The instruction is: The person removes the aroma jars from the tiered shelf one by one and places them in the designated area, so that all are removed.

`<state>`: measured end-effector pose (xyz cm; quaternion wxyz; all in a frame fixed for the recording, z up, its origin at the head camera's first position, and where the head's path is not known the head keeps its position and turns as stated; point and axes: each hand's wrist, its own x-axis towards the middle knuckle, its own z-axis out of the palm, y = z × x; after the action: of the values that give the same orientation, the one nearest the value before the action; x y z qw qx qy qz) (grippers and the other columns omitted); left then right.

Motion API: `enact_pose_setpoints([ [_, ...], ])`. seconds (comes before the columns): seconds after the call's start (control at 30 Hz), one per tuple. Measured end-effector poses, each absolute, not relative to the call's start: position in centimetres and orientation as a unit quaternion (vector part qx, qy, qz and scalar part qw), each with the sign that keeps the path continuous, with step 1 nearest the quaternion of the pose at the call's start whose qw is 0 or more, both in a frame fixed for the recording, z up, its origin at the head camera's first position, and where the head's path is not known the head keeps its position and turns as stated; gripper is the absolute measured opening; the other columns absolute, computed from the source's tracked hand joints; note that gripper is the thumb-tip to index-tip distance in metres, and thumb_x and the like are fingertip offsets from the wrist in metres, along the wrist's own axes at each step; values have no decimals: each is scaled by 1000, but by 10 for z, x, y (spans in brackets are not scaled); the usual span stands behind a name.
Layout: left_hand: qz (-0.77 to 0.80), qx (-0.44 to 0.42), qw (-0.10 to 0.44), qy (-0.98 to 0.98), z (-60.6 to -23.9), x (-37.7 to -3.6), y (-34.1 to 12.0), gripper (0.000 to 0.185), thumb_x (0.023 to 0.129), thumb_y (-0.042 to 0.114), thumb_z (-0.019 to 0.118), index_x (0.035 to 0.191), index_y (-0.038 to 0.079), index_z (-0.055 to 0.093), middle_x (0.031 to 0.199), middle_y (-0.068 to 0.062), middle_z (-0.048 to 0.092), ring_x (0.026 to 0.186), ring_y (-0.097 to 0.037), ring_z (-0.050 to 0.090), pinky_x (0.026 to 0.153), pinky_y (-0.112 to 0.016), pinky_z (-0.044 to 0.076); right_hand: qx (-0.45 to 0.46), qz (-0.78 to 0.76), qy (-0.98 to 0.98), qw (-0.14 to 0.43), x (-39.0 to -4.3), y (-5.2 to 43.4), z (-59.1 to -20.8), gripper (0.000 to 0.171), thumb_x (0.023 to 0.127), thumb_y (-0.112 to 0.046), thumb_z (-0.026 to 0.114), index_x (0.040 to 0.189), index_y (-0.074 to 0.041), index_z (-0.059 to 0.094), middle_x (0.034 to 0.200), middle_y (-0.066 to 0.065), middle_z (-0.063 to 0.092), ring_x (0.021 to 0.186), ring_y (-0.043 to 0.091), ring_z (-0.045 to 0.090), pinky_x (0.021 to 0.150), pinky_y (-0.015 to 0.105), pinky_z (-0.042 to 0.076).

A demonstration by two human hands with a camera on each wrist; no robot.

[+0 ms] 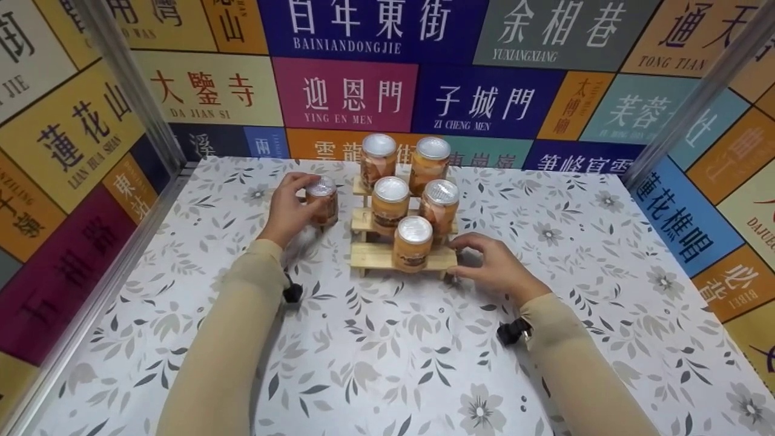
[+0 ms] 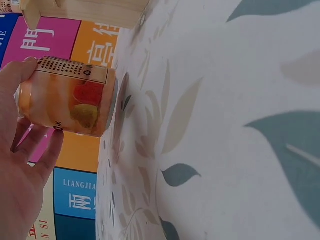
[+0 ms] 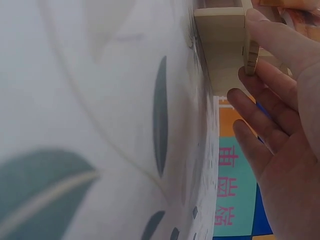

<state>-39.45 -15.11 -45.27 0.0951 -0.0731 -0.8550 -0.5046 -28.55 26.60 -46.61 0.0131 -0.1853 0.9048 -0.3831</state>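
Noting, head view: left hand (image 1: 287, 209) curled round one can (image 1: 326, 203), fingers parted only to its width, left of the stepped wooden stand (image 1: 372, 257); right hand (image 1: 497, 266) pinching the right end of the lowest step; five other cans (image 1: 413, 247) on the stand, two top, two middle, one bottom; six in all, silver-topped, orange-bodied. Left wrist view: held can orange, with red and yellow patches, black print along a pale strip; base near the floral tabletop (image 2: 225, 75), contact unclear. Right wrist view: thumb against the step's upper face, index finger beneath; remaining fingers loosely bent.
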Motion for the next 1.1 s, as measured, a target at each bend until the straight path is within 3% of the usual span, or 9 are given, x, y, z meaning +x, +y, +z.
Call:
enact_pose_setpoints([
  [0.47,-521,-67,88,-846,-461,-393,-152,47,83,24,75,127,21,58,127,8,48,118,-9,48,92,-27,52,-200,-395,897,7,-286,264,-469,48,74,-35,82,116,-19,65,118,-5,64,117,17,56,111,44,37],
  [0.7,-553,-47,59,-829,-457,-387,-153,55,81,33,76,130,25,53,131,8,48,118,-14,48,98,-31,48,-192,-400,896,16,-283,263,-460,48,75,-32,82,117,-18,65,120,-4,64,121,19,54,114,47,33],
  [1.1,-505,-96,167,-841,-442,-350,-149,53,80,29,78,128,24,55,130,5,49,122,-18,45,102,-44,44,-195,-398,896,20,-286,266,-467,51,75,-35,81,120,-19,63,122,-4,62,122,20,54,113,47,35],
])
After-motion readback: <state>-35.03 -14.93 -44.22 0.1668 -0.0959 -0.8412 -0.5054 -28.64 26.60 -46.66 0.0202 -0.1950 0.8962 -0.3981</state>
